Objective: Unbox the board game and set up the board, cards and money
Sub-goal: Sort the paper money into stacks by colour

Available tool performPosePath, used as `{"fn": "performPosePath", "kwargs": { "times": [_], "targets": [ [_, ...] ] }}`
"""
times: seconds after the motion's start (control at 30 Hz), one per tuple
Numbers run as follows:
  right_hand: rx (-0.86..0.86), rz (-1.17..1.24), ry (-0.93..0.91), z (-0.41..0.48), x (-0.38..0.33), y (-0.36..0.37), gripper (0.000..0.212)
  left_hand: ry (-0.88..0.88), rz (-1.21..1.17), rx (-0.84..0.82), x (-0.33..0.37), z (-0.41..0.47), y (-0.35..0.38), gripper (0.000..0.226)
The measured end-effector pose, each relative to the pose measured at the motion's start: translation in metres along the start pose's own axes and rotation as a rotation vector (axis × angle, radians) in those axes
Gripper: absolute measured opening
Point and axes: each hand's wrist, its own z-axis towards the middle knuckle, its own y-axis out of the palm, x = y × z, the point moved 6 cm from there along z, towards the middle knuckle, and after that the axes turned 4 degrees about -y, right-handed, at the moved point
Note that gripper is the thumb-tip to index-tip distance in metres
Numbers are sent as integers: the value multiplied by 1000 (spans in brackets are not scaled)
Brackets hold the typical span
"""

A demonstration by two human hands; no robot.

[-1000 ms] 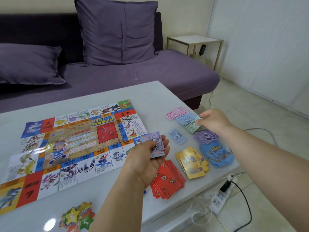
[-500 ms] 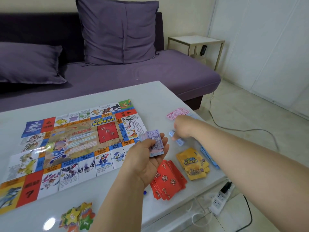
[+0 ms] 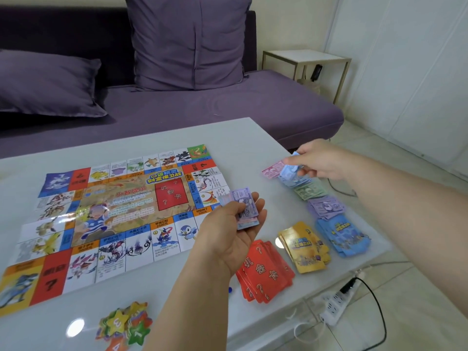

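Nearest, at the worktop's (image 3: 240,138) front edge: a heap of star-shaped tokens (image 3: 125,325), numbered, in yellow, green and orange; on the floor to the right, a white power strip (image 3: 338,304) with a black plug in it; next, a fanned stack of red cards (image 3: 266,274) with question marks, face up, and a small blue object (image 3: 230,289) at its left edge, too small to identify; left hand (image 3: 235,231), palm up, above the red cards' far end, its grip clamped on a wad of notes (image 3: 244,207), purple note on top, thumb pressed across it and fingers curled beneath; right of the red cards, a stack of yellow cards (image 3: 304,247), and just beside that a stack of blue cards (image 3: 342,235) near the worktop's right edge; the board (image 3: 114,216), unfolded flat across the left and middle of the worktop, its right border under the left hand; beyond the blue cards, money sorted in a row running away from the viewer: purple notes (image 3: 326,206), green notes (image 3: 310,191), a blue pile (image 3: 291,182), pink notes (image 3: 272,171); right hand (image 3: 321,160) over the blue pile, its grip pinched on a blue note (image 3: 288,171); whether that note touches the pile cannot be told; behind the worktop, a purple sofa (image 3: 278,105) with an upright cushion (image 3: 187,41) and a flat cushion (image 3: 48,82); farthest right, a white side table (image 3: 306,55).
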Motion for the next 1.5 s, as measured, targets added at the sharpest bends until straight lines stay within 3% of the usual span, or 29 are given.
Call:
{"fn": "performPosePath", "kwargs": {
  "times": [0.33, 0.5, 0.67, 0.77, 0.87, 0.97, 1.07, 1.27, 1.37, 1.43, 1.5],
  "targets": [
    [186, -158, 63, 11, 34, -8, 56, 6, 42, -14, -4, 3, 2, 21],
    [315, -164, -73, -13, 14, -21, 41, 20, 194, -82, -8, 4, 7, 17],
    [-85, 19, -56, -80, -16, 16, 35, 22, 317, -134, -24, -2, 15, 13],
    [-147, -17, -95, -106, -14, 25, 20, 17, 375, -155, -32, -8, 18, 17],
    [-54, 212, -83, -108, 3, 13, 8, -57, 327, -168, -40, -16, 22, 11],
    [237, 462, -31, -104, 31, -19, 9, -103, 242, -170, -42, -18, 23, 18],
    [496, 357, 19, -102, 63, -45, 18, -70, 227, -149, -40, -15, 21, 20],
    [496, 154, 79, -86, 85, -31, 27, -5, 252, -88, -40, -5, 15, 18],
    [524, -189, 142, -89, 86, -33, 36, 12, 270, -66, -41, -1, 13, 18],
    [568, -146, 42, -96, 68, -37, 35, 25, 285, -61, -40, 1, 13, 18],
    [439, 88, -46, -102, 43, -27, 31, 35, 307, -65, -41, 3, 13, 19]
  ]
}}
